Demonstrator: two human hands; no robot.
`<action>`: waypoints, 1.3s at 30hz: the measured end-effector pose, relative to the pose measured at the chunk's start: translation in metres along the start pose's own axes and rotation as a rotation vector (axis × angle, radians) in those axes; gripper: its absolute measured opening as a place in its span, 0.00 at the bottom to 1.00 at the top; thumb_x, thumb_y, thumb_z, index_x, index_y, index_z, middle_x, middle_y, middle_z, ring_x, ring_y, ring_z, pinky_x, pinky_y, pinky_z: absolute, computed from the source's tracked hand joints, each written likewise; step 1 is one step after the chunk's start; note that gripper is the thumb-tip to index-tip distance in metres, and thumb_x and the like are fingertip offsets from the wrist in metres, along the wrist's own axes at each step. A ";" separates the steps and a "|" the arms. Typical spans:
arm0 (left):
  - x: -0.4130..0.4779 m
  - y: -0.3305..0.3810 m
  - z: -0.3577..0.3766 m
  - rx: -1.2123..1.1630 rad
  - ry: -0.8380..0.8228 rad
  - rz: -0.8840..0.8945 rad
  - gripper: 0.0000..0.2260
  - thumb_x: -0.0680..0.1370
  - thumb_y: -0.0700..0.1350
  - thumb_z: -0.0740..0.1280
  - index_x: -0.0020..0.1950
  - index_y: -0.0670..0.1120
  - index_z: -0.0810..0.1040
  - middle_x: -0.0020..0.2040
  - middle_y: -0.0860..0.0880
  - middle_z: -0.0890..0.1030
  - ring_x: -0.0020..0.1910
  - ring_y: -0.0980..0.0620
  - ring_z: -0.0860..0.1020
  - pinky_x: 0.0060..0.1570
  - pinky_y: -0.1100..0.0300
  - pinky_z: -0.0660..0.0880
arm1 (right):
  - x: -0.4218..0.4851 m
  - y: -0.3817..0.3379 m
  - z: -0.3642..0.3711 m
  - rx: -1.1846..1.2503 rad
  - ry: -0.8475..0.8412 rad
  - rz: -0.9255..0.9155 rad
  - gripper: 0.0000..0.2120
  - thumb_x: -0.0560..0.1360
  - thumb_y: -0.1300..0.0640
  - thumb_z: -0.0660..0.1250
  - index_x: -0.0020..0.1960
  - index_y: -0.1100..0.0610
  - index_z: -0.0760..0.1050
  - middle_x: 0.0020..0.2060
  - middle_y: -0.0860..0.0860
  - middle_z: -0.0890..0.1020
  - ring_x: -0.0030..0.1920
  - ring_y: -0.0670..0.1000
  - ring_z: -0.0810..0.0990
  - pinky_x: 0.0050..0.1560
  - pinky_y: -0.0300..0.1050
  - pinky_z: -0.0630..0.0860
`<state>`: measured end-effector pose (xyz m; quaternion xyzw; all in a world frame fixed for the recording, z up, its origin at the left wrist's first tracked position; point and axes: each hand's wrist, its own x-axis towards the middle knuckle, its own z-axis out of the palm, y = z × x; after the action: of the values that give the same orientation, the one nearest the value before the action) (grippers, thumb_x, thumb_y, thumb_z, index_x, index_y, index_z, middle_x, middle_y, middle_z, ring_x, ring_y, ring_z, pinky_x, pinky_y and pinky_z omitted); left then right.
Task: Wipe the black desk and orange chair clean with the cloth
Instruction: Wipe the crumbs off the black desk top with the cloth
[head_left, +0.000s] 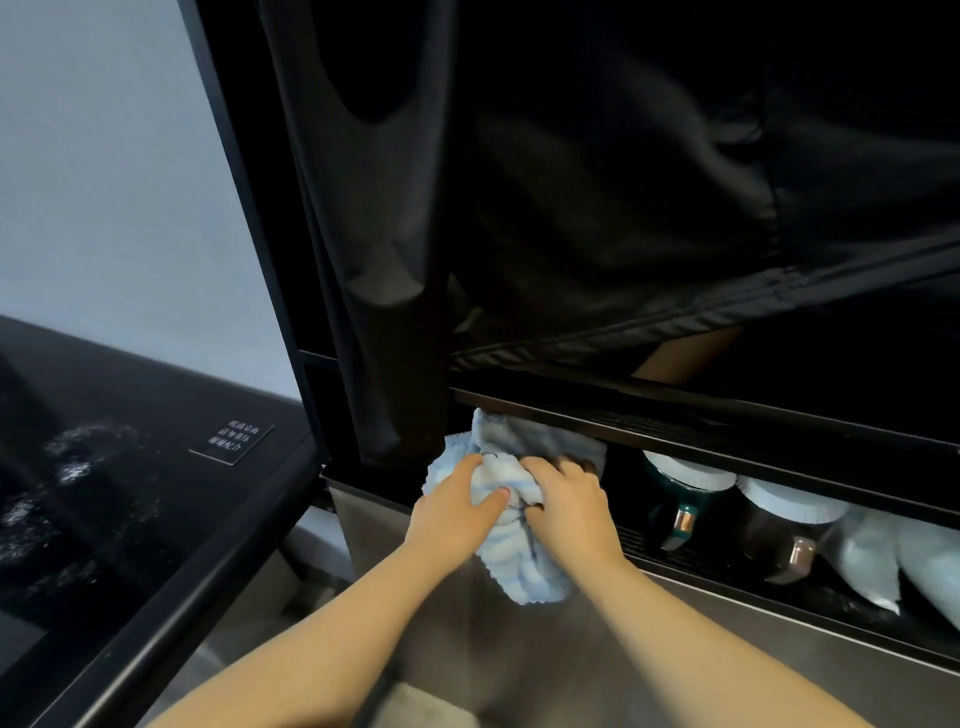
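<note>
The cloth, pale blue and ribbed, is bunched up between both my hands in front of a dark open slot in the cabinet. My left hand grips its left side, thumb pressed across the folds and fingers curled round behind. My right hand clenches the right side, knuckles up, fingers dug into the fabric. The upper part of the cloth rises to the rail at the top edge of the slot, and a loose end hangs down below my hands against the steel front of the cabinet. Inside the slot, to the right of my hands, sit two jars with pale lids: a green one nearer to me and a brown one beyond it. Further right lie some pale blue folded things; I cannot tell what they are. Above the slot hangs black fabric, draped in folds and covering most of the upper view. To the left is the black desk, its glossy top marked with whitish smudges, with a small dark label of white text near its far right corner. Behind the desk stands a grey wall, edged by a black frame.
</note>
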<state>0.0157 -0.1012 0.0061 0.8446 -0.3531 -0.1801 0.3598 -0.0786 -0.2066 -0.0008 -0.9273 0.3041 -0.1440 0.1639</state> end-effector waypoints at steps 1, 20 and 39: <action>-0.002 0.004 -0.001 -0.121 0.002 -0.006 0.16 0.77 0.52 0.62 0.65 0.56 0.67 0.52 0.54 0.76 0.48 0.54 0.76 0.47 0.60 0.73 | -0.001 -0.002 -0.002 0.031 0.042 -0.015 0.17 0.74 0.58 0.61 0.61 0.48 0.73 0.53 0.50 0.75 0.55 0.57 0.71 0.56 0.47 0.68; -0.122 -0.033 -0.036 -1.110 0.199 -0.470 0.16 0.75 0.46 0.67 0.60 0.42 0.75 0.49 0.41 0.84 0.43 0.46 0.83 0.32 0.58 0.77 | -0.092 -0.057 -0.008 0.278 -0.211 -0.451 0.30 0.67 0.48 0.68 0.68 0.40 0.66 0.70 0.41 0.61 0.69 0.48 0.59 0.66 0.42 0.56; -0.217 -0.175 -0.182 -1.085 0.374 -0.407 0.11 0.79 0.47 0.61 0.54 0.41 0.77 0.47 0.43 0.83 0.45 0.47 0.82 0.40 0.55 0.78 | -0.117 -0.280 0.096 0.753 -0.489 -0.328 0.20 0.62 0.38 0.66 0.50 0.23 0.65 0.50 0.25 0.73 0.50 0.27 0.73 0.48 0.26 0.70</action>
<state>0.0507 0.2298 0.0112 0.6085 0.0268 -0.2481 0.7533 0.0112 0.0990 0.0025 -0.8458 0.0330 -0.0456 0.5305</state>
